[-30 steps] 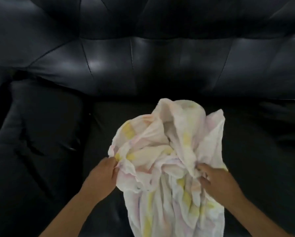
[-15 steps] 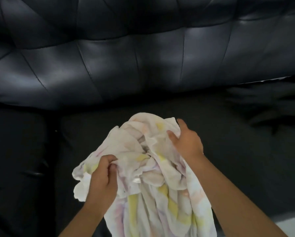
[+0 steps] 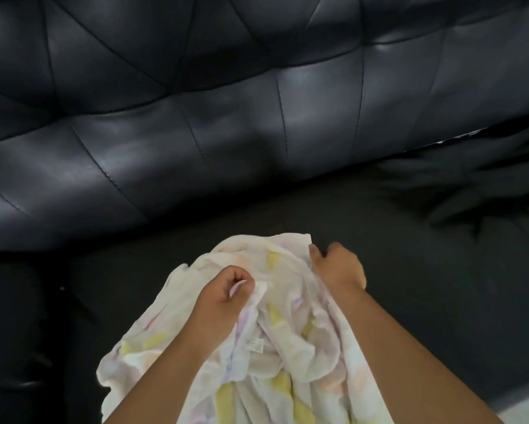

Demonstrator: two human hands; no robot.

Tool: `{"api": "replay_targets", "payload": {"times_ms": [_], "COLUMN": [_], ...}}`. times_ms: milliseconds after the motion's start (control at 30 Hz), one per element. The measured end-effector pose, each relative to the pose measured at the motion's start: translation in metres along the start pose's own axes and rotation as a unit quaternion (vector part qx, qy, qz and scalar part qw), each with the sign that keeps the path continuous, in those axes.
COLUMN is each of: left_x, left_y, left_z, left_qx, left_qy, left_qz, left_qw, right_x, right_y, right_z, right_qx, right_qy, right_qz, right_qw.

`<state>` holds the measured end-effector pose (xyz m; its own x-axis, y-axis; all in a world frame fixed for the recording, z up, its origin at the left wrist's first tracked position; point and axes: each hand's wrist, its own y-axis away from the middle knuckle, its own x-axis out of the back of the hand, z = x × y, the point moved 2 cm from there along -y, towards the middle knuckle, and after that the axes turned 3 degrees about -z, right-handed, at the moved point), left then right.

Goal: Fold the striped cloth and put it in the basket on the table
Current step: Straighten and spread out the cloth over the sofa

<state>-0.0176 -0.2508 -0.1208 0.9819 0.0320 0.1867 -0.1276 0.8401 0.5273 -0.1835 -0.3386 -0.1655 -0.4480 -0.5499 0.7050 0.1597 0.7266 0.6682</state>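
Left hand [image 3: 226, 293], curled into a closed fist, pinches a bunched fold of the thin white cloth with pale yellow, pink and lilac stripes [image 3: 287, 341]; right hand [image 3: 338, 266], fingers closed, grips the cloth's upper right edge near its corner. The crumpled cloth lies on the seat of the black tufted leather sofa [image 3: 257, 117], trailing toward the viewer. Bare dark seat surrounds it left, right and behind. Both forearms reach forward, slightly converging, knuckles up.

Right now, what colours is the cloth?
White cloth with pale yellow, pink and lilac patches; head view.
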Motion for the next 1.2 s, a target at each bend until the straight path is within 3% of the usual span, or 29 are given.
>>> {"api": "replay_targets", "payload": {"times_ms": [133,267,367,433,500,567,667,733,900,1033,1100,1200], "left_x": [0.012,0.024,0.023,0.016,0.008,0.002,-0.003,-0.009,-0.011,-0.009,-0.007,0.011], "left_y": [0.003,0.007,0.009,0.012,0.014,0.016,0.018,0.020,0.024,0.023,0.023,0.029], "left_z": [-0.001,0.017,0.032,0.041,0.046,0.043,0.035,0.027,0.017,0.016,0.018,0.021], "left_qx": [0.009,0.018,0.017,0.018,0.012,0.017,0.059,0.102,0.123,0.107,0.108,0.077], "left_qy": [-0.034,-0.076,-0.066,-0.034,-0.003,0.052,0.113,0.131,0.132,0.023,-0.016,-0.077], "left_qz": [-0.010,-0.065,-0.080,-0.084,-0.087,-0.091,-0.132,-0.149,-0.123,-0.107,-0.058,0.035], "left_qw": [0.999,0.995,0.994,0.996,0.996,0.994,0.983,0.975,0.976,0.988,0.992,0.993], "right_x": [-0.031,-0.028,-0.013,-0.006,-0.003,-0.005,-0.010,-0.012,-0.015,-0.014,-0.009,0.014], "right_y": [-0.005,0.006,0.036,0.059,0.075,0.087,0.095,0.098,0.102,0.108,0.110,0.112], "right_z": [-0.008,-0.004,-0.006,-0.003,0.002,0.006,0.009,0.008,0.006,0.007,0.007,0.029], "right_qx": [0.027,0.097,0.155,0.197,0.246,0.301,0.359,0.352,0.335,0.298,0.269,0.193], "right_qy": [0.035,-0.148,-0.306,-0.338,-0.301,-0.238,-0.166,-0.172,-0.179,-0.187,-0.152,-0.068], "right_qz": [-0.065,-0.029,-0.064,-0.091,-0.090,-0.043,0.094,0.129,0.095,0.047,-0.002,-0.016], "right_qw": [0.997,0.984,0.937,0.916,0.917,0.923,0.914,0.911,0.920,0.935,0.951,0.979]}}
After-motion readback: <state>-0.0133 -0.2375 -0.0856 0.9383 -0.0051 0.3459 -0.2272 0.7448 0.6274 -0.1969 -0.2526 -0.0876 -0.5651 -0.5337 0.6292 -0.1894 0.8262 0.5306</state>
